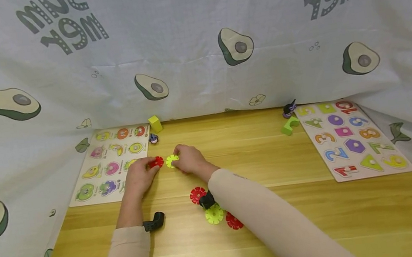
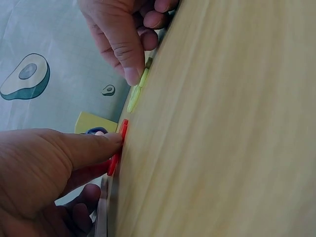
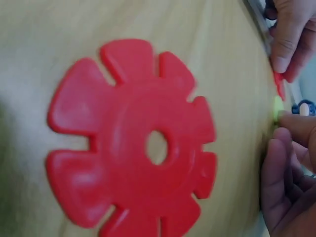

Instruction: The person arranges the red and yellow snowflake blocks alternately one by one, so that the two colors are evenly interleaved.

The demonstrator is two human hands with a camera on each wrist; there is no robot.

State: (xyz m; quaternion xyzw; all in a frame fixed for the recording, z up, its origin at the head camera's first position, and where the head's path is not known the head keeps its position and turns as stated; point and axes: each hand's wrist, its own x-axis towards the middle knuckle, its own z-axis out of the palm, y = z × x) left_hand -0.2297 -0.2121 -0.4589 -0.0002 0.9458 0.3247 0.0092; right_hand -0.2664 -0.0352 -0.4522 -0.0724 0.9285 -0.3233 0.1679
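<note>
My left hand [image 1: 139, 177] pinches a red notched flower disc [image 1: 159, 161] by its left edge, beside the fruit puzzle board. Just to its right, my right hand [image 1: 190, 160] pinches a yellow notched disc [image 1: 170, 161] between thumb and finger. A narrow gap separates the two discs. In the left wrist view both the red disc [image 2: 117, 148] and the yellow disc [image 2: 136, 94] appear nearly edge-on, low over the wood. Nearer the front lie another red disc [image 1: 197, 194], a yellow disc [image 1: 214, 215] and a further red one [image 1: 233, 221], partly hidden by the right sleeve and wrist camera.
The fruit puzzle board [image 1: 93, 196] lies at left, the number puzzle board [image 1: 338, 171] at right. At the back stand a yellow block [image 1: 155, 124], a small dark figure [image 1: 154, 138], a green arch block [image 1: 290, 126] and a purple-black figure [image 1: 289, 109]. An avocado-print cloth [image 1: 200, 85] hangs behind.
</note>
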